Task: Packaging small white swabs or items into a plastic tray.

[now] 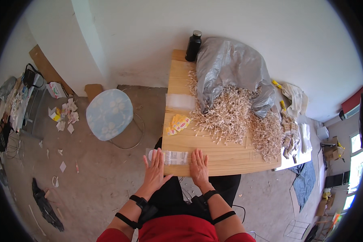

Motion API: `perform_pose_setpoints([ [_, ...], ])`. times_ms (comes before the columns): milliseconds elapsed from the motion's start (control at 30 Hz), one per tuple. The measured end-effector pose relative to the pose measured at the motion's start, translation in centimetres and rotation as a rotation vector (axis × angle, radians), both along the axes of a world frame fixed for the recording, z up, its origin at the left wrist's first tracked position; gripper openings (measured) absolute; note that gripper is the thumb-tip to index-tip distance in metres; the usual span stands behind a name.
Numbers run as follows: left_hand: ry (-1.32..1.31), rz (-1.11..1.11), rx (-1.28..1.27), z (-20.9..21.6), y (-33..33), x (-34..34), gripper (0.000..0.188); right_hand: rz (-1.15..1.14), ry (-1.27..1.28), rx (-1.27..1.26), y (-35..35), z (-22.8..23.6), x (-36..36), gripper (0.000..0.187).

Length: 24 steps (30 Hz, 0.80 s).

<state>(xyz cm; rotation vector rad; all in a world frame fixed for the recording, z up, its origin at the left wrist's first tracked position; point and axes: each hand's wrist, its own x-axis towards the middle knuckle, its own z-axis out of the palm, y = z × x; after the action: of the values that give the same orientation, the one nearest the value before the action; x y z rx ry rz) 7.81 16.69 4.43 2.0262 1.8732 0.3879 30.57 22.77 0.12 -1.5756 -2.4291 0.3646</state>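
A flat clear plastic packet (176,157) with a printed white panel lies along the front edge of the wooden table (226,159). My left hand (152,173) rests on its left end, fingers stretched out and thumb apart. On the right end lies my right hand (199,167), flat with fingers extended. Thin sticks, seemingly cotton swabs, show beside the right fingertips; how they sit in the packet is partly hidden. Beyond my hands are several yellow-and-white cards (178,124) and a large loose pile of cotton swabs (226,117).
A grey plastic bag (234,60) partly covers the pile, beside a black bottle (193,46). Clear plastic sleeves (180,101) lie at the table's left edge. Bundled packs (289,137) stand off the right side. A round stool (109,115) stands left, with scraps on the floor.
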Motion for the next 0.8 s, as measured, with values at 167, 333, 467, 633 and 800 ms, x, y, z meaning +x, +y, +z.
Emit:
perform_pose_setpoints([
  [167,0.038,-0.068,-0.009,-0.5,0.6,-0.1,0.115,0.004,0.034,-0.017,-0.5,0.0,-2.2,0.056],
  [333,0.063,-0.089,-0.020,-1.2,0.9,-0.3,0.114,0.058,0.023,0.023,-0.9,-0.2,-4.3,0.056],
  [467,-0.076,-0.110,-0.028,-1.7,0.9,-0.7,0.112,0.046,0.006,0.019,-0.9,0.0,-4.7,0.056],
  [633,-0.100,-0.160,-0.035,-1.9,1.0,-1.5,0.109,0.053,0.052,0.016,-1.1,0.1,-4.9,0.056],
  [800,-0.169,-0.190,-0.021,-2.7,1.1,-2.0,0.109,0.056,0.033,0.014,-1.1,0.4,-5.8,0.056],
])
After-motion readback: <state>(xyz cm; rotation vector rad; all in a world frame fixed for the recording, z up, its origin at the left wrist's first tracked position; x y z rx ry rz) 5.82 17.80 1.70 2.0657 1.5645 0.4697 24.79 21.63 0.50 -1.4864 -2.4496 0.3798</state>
